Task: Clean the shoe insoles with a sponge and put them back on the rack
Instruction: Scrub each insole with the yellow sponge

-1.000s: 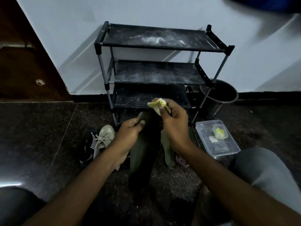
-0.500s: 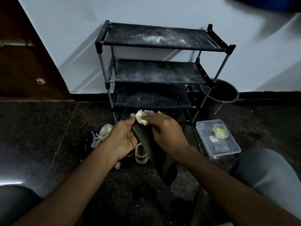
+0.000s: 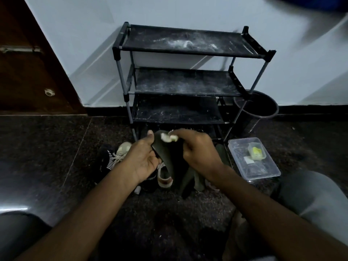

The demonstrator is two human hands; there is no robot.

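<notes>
1. The person sits on the floor facing a black rack, and its shelves are all dusty with white powder.
2. The left hand has a dark insole by its left edge, fingers curled round it and thumb sticking up near the top end.
3. So the insole is off the floor, held between both hands, slanting down toward the person, just in front of the rack's lowest shelf.
4. The right hand pinches a pale sponge, fingers closed tight on it, and the sponge is pressed onto the insole's top end.
5. Shoes lie on the floor under and left of the hands.
6. A clear container sits on the floor to the right, with a small yellow tub inside it. A dark bin stands behind it, beside the rack's right leg.
</notes>
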